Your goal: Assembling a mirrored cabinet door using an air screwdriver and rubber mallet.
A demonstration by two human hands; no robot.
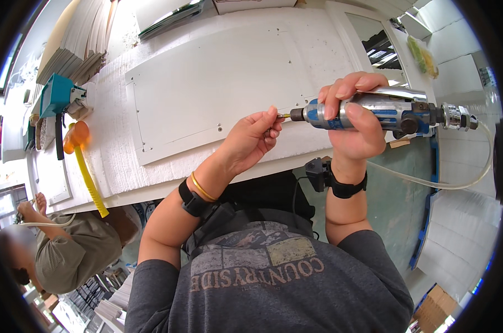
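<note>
the right hand (358, 119) wraps round the power driver (394, 110), seemingly to bear its weight, its bit (287, 116) over the white panel (207, 83); the left hand (254, 139) pinches at the bit, likely steadying it. the hose (489, 161) trails behind.

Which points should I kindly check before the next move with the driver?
1. Right hand firmly around the driver: ok.
2. Left hand clear of the bit: not ok, thumb and fingers pinch at its tip.
3. Hose attached at the driver's rear: ok.
4. White panel lying flat: ok.
5. Mallet off the panel: ok, it lies to the left.
6. Bit stopped: cannot tell from a still picture.
</note>
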